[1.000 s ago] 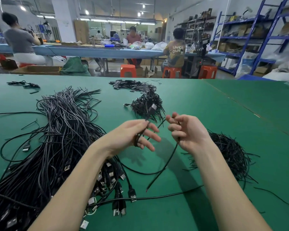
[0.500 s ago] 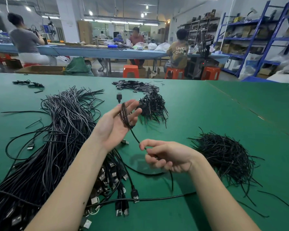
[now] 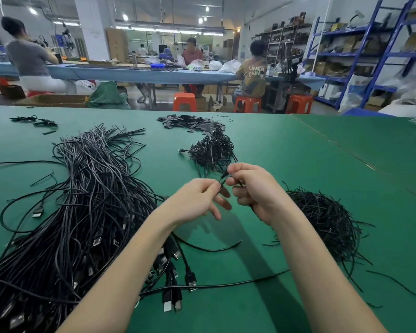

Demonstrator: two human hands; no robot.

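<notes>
Above the green table [image 3: 286, 169], my left hand [image 3: 197, 199] and my right hand [image 3: 252, 191] meet at mid-frame. Between them is a thin black cable [image 3: 222, 181], coiled small; my left thumb and forefinger pinch it, and my right fingers curl round its other side. Most of the coil is hidden inside my hands. A big heap of black USB cables [image 3: 82, 212] lies to the left, plugs toward me. A pile of short black twist ties [image 3: 327, 219] lies right of my right wrist.
A small pile of bundled cables [image 3: 211, 152] sits just beyond my hands, with flat black pieces [image 3: 190, 122] behind it. One loose cable [image 3: 226, 283] runs across the table under my forearms. Other people sit at a blue bench [image 3: 135, 73] beyond; blue shelving [image 3: 370, 56] stands at right.
My left hand came down from its raised position and my right hand rose from the table; they now meet. The long hanging cable length is gathered into my hands.
</notes>
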